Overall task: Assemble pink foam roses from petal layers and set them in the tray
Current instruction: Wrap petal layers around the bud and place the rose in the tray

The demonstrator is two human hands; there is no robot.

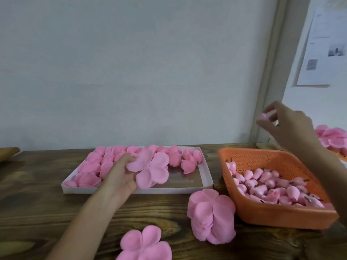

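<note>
In the middle of the frame the left hand [122, 175] grips a flat pink petal layer [150, 169] by its edge, fingers curled at the left side of it. The layer is a thin, matte foam cut-out of rounded, overlapping lobes around a small centre. It hangs just above the shallow white rectangular tray [178, 190], whose glossy floor shows bare at the right. Finished roses [93, 166], soft and cupped, fill the tray's left part and far row. At the right of the frame the right hand [289, 124] is raised above the table, its fingertips pinching a small rounded pink bud [262, 116], which is blurred. Below it sits an orange plastic basket [272, 216] with finely perforated walls, holding a heap of smooth teardrop-shaped buds [272, 186] with dark stubs. Just left of the basket, in front of the tray, a thick stack of petal layers [212, 216] stands on the dark, strongly grained wooden table [47, 194]. A flatter pile of petals [144, 244] lies at the bottom edge, and more pink petals [332, 136] show at the far right edge.
</note>
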